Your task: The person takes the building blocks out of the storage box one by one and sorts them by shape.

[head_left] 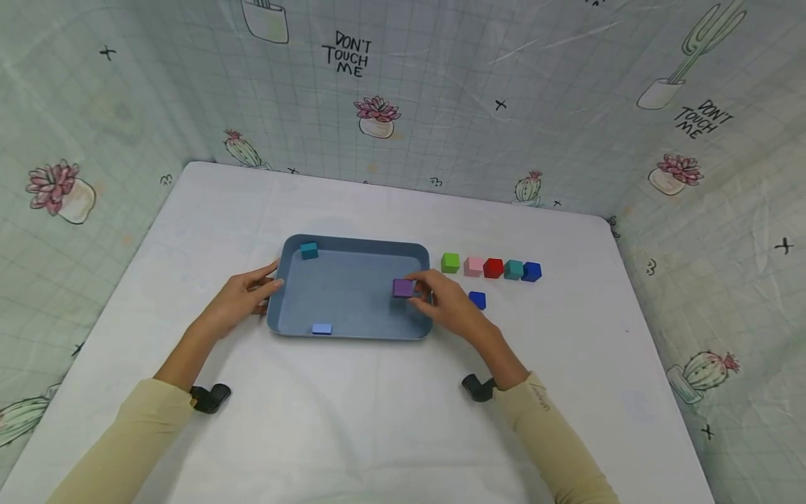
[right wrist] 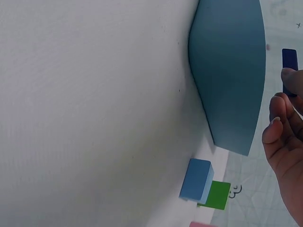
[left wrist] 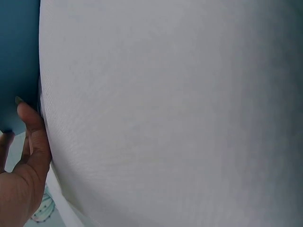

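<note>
Near the right end of the blue-grey tray (head_left: 352,294), my right hand (head_left: 450,304) pinches a purple block (head_left: 402,288) between thumb and fingers. The right wrist view shows that block (right wrist: 289,61) edge-on, held above the tray's side wall (right wrist: 227,71). My left hand (head_left: 236,297) grips the tray's left edge, its thumb at the rim; the left wrist view has this hand (left wrist: 28,170) against the tray wall (left wrist: 19,52). Inside the tray, a teal block (head_left: 309,250) sits in the back left corner and a light blue block (head_left: 322,328) lies along the front wall.
Right of the tray stands a row of cubes: green (head_left: 450,263), pink (head_left: 474,267), red (head_left: 493,268), teal (head_left: 513,270) and blue (head_left: 532,271). Another blue block (head_left: 477,300) lies before them, close to my right wrist. A patterned cloth (head_left: 441,91) hangs behind the white table (head_left: 352,420).
</note>
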Tool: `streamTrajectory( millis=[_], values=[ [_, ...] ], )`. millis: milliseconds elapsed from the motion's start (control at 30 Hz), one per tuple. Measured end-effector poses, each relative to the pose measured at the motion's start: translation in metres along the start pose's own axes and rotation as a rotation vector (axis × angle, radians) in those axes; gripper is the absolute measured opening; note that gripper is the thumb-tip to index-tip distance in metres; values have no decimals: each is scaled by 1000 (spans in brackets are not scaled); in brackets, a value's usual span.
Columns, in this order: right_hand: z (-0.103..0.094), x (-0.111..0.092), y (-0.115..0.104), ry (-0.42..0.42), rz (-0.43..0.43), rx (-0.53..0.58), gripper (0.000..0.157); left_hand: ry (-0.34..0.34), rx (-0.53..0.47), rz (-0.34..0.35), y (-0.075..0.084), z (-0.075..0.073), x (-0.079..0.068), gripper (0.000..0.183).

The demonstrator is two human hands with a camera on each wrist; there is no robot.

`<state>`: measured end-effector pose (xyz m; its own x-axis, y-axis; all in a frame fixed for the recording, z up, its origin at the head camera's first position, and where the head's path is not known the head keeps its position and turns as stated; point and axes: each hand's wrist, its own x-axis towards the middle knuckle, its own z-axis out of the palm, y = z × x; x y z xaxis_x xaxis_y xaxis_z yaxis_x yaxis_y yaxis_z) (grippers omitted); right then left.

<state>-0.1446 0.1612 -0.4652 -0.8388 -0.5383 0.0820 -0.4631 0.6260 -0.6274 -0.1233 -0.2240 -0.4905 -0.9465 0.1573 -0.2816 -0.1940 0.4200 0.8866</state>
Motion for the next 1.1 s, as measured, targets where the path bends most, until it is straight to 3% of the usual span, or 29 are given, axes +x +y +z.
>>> streamTrajectory(
  millis=[733, 1100],
  values=[
    [-10, -12, 10, 34, 29, 12, 43, 2, 2, -3, -1, 1, 0, 62],
    [-17, -16, 16, 65, 52, -34, 44, 1, 1, 8, -3, 1, 0, 63]
  ],
)
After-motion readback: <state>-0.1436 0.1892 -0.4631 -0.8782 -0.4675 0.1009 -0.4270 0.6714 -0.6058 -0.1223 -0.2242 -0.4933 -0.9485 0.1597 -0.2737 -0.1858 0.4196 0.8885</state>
